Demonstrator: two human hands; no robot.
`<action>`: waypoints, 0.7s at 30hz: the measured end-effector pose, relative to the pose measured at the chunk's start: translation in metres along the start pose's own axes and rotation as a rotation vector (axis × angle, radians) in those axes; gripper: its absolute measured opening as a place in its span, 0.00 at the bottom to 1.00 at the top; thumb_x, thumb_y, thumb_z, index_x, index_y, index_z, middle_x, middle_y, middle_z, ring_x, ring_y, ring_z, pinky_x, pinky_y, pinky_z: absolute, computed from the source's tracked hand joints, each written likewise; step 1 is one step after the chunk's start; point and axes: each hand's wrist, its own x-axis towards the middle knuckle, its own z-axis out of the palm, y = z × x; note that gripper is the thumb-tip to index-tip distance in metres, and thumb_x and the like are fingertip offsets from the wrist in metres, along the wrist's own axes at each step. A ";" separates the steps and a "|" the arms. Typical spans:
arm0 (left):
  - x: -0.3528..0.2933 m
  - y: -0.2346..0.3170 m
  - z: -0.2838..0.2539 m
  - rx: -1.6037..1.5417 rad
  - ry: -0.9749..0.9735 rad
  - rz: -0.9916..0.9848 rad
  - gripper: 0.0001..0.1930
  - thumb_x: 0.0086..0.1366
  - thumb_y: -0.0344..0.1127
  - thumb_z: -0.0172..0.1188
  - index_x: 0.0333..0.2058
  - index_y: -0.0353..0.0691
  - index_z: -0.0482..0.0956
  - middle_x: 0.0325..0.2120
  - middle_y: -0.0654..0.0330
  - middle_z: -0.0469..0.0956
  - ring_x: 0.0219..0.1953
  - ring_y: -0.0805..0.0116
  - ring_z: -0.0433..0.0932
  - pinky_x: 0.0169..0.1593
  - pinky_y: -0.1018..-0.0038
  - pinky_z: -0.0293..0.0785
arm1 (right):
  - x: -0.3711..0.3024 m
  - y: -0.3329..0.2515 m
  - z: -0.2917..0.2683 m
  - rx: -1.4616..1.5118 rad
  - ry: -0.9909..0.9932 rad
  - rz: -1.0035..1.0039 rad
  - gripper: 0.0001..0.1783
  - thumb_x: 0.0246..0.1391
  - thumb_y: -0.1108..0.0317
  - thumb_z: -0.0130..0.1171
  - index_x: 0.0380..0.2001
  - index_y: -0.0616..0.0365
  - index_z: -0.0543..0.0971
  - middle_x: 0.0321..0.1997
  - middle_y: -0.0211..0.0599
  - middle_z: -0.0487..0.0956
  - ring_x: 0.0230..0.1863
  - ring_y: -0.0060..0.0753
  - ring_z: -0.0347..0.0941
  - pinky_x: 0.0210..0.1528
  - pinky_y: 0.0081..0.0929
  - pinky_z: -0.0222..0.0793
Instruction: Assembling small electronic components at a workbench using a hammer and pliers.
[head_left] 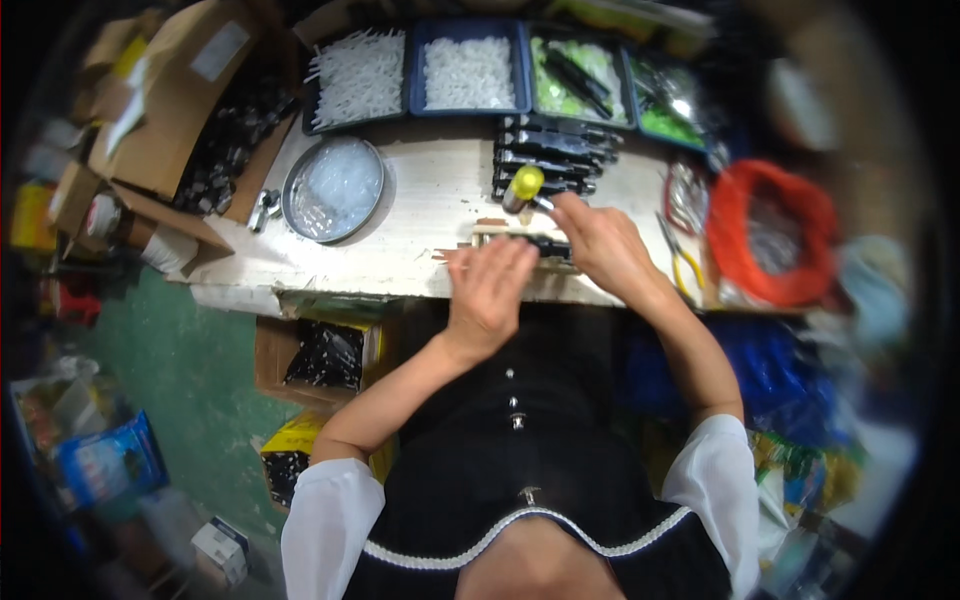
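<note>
My right hand (605, 245) is closed round the handle of a small hammer (524, 185) with a yellow face on its head. The hammer's head is over the near edge of the worktable. Just below it, a long black part (545, 246) lies in a light wooden block or jig (483, 238). My left hand (490, 290) is at the left end of that part, its fingers close together and pressed on it; the fingertips are slightly blurred. Beyond the hammer, several similar black parts (545, 150) lie stacked side by side.
Along the back stand blue trays (413, 70) of small white and green pieces. A round metal pan (289, 190) holds clear pieces. Yellow-handled pliers (685, 268) lie beside a red bag (818, 225). An open cardboard box (165, 130) of dark parts is at left.
</note>
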 end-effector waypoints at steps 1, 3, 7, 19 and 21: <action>-0.001 0.011 0.001 -0.029 -0.065 -0.008 0.20 0.48 0.23 0.56 0.43 0.33 0.73 0.46 0.52 0.72 0.51 0.54 0.69 0.52 0.61 0.57 | -0.002 -0.003 0.005 -0.001 -0.010 -0.006 0.08 0.57 0.66 0.46 0.33 0.59 0.70 0.19 0.54 0.74 0.24 0.57 0.71 0.26 0.47 0.64; -0.013 0.020 0.017 -0.056 -0.095 -0.015 0.21 0.51 0.24 0.50 0.47 0.33 0.72 0.49 0.50 0.70 0.55 0.54 0.66 0.55 0.57 0.56 | -0.005 -0.008 0.015 0.247 0.324 -0.189 0.06 0.55 0.68 0.49 0.32 0.59 0.69 0.19 0.53 0.74 0.24 0.56 0.72 0.24 0.45 0.65; -0.020 0.013 0.025 -0.050 -0.096 0.006 0.21 0.50 0.23 0.50 0.46 0.31 0.71 0.50 0.49 0.69 0.57 0.53 0.64 0.56 0.56 0.56 | 0.010 -0.002 0.028 -0.220 -0.044 -0.125 0.05 0.53 0.69 0.51 0.31 0.58 0.69 0.20 0.47 0.76 0.23 0.53 0.73 0.23 0.43 0.67; 0.009 -0.009 0.014 -0.013 -0.034 0.078 0.17 0.47 0.24 0.58 0.40 0.37 0.75 0.40 0.56 0.74 0.45 0.59 0.72 0.44 0.66 0.60 | -0.032 0.030 0.021 0.059 0.275 -0.041 0.07 0.54 0.65 0.50 0.31 0.57 0.72 0.19 0.49 0.75 0.21 0.53 0.72 0.22 0.44 0.65; 0.020 -0.021 0.017 -0.020 -0.040 0.090 0.17 0.47 0.25 0.59 0.39 0.38 0.75 0.36 0.57 0.74 0.40 0.60 0.72 0.43 0.67 0.59 | -0.048 0.052 0.020 0.007 0.362 0.011 0.07 0.55 0.64 0.50 0.33 0.55 0.73 0.19 0.47 0.75 0.20 0.50 0.72 0.21 0.42 0.63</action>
